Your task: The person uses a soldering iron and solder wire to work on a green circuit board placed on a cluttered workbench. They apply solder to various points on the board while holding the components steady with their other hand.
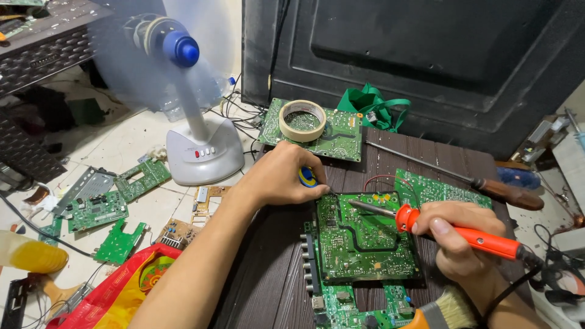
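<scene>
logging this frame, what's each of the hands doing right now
Left hand: closed on a small blue and yellow round object.
Right hand: closed around an orange-handled soldering iron over the green circuit board.

The left hand covers most of a small blue and yellow object, so its kind cannot be told. The fan blades are a blur. The brush and the near circuit board are cut off by the bottom edge. The soldering iron tip is too fine to tell whether it touches.
</scene>
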